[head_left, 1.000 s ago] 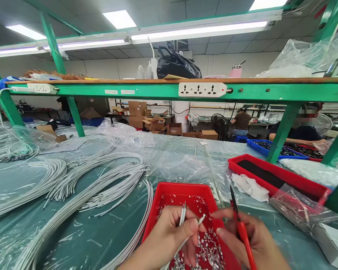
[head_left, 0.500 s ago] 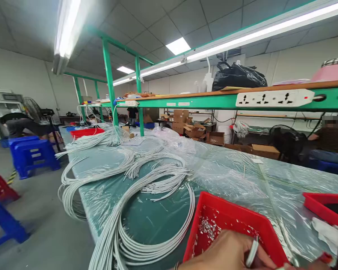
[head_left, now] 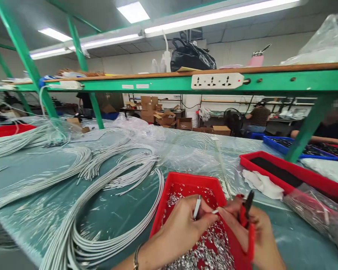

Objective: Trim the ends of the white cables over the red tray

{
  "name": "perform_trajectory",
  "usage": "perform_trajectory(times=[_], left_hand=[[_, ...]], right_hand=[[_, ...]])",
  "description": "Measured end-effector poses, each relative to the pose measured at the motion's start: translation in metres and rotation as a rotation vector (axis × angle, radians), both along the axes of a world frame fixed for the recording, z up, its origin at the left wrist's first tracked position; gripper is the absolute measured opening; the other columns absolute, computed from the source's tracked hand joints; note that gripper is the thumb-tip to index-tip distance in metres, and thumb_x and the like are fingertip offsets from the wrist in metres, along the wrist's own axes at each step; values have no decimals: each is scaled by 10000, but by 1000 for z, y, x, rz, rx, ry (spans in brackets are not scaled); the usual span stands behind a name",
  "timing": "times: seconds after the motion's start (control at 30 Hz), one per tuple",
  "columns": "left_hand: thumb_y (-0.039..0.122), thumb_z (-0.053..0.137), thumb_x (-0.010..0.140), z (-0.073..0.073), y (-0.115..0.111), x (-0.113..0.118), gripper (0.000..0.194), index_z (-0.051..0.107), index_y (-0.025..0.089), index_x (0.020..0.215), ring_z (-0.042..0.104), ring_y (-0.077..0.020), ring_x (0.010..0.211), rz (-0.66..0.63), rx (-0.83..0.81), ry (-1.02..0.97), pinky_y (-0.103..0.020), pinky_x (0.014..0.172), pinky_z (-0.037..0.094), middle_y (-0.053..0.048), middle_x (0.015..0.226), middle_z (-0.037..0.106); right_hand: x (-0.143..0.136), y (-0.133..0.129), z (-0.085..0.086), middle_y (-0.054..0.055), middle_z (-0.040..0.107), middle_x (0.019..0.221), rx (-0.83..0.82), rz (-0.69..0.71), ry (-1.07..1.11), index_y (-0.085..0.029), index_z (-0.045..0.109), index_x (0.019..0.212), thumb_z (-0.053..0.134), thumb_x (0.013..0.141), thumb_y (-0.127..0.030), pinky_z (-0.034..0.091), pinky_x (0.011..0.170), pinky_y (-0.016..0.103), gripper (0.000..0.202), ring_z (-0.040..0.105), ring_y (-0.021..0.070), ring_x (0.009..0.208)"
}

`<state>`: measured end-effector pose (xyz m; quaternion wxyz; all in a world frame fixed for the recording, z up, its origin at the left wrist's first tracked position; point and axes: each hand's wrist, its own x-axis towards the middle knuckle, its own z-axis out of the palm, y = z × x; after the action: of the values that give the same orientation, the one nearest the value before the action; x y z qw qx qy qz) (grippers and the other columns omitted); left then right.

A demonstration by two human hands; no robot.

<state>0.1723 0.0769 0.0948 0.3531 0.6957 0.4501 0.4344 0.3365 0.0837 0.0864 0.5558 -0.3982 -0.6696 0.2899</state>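
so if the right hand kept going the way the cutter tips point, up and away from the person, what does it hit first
Probably the white cloth, which lies just beyond the cutter in the right hand, with the long red tray behind it. Depth is unclear, so the tips might pass above both.

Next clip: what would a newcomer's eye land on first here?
Low in the middle, the left hand pinches a white cable and the right hand grips red-handled cutters over a red tray of silvery offcuts. Bundles of white cables sprawl over the plastic-covered table to the left.
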Motion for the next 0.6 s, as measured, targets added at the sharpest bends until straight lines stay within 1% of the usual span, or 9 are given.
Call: perform_trajectory(times=[0.1, 0.27, 0.33, 0.4, 0.43, 0.47, 0.53, 0.57, 0.6], left_hand=[[353, 531, 819, 3, -2, -1, 228, 580, 160, 706, 491, -118, 637, 48, 101, 137, -262, 605, 360, -12, 685, 550], [296, 405, 885, 0, -5, -1, 272, 614, 144, 801, 511, -149, 638, 158, 342, 419, -290, 588, 348, -68, 752, 542], [265, 396, 886, -2, -7, -1, 271, 621, 144, 798, 499, -149, 624, 187, 395, 450, -291, 575, 335, -73, 745, 535], [262, 422, 875, -1, -10, -1, 247, 626, 152, 791, 491, -148, 636, 178, 379, 405, -291, 583, 332, -70, 748, 532], [273, 457, 859, 0, -11, -1, 225, 627, 156, 768, 488, -144, 642, 129, 323, 338, -286, 587, 335, -64, 745, 532], [291, 503, 833, 2, -12, -2, 205, 623, 157, 735, 484, -135, 631, 40, 218, 241, -275, 578, 339, -55, 727, 532], [351, 600, 754, 5, -12, -4, 213, 591, 152, 680, 453, -101, 529, -174, -95, -8, -236, 496, 330, -17, 621, 511], [385, 632, 717, 5, -11, -5, 248, 569, 150, 670, 420, -81, 461, -252, -244, -126, -215, 445, 308, 9, 548, 484], [418, 640, 699, 4, -9, -6, 285, 551, 149, 678, 382, -64, 402, -293, -356, -218, -197, 401, 278, 34, 490, 455]], right_hand=[[-2, 0, 3, -50, 381, 484, 55, 11, -51, -157, 547, 565, 660, 675, -211, 275, 460, 206, 167, 331, 84, 458], [-10, -3, 4, -52, 364, 487, -62, 71, 5, -150, 516, 579, 620, 721, -304, 248, 426, 196, 234, 292, 78, 446], [-12, -5, 4, -54, 346, 493, -110, 73, 28, -150, 492, 584, 588, 752, -340, 235, 424, 196, 271, 264, 74, 451], [-10, -5, 7, -60, 330, 499, -160, 83, 45, -156, 465, 594, 596, 747, -376, 231, 429, 197, 299, 250, 73, 459], [-7, -4, 9, -68, 306, 497, -186, 85, 55, -164, 449, 612, 588, 756, -392, 231, 432, 197, 303, 241, 73, 460], [-3, -2, 11, -77, 278, 496, -213, 88, 61, -173, 433, 634, 574, 769, -404, 228, 431, 195, 303, 231, 74, 458], [6, 6, 13, -85, 247, 489, -265, 107, 44, -181, 417, 645, 546, 790, -419, 216, 419, 191, 307, 214, 72, 447], [10, 11, 12, -84, 247, 479, -289, 129, 13, -177, 425, 626, 542, 793, -421, 209, 411, 189, 318, 213, 69, 438], [13, 16, 11, -81, 261, 463, -308, 160, -30, -168, 439, 591, 557, 778, -422, 207, 402, 188, 338, 222, 66, 427]])
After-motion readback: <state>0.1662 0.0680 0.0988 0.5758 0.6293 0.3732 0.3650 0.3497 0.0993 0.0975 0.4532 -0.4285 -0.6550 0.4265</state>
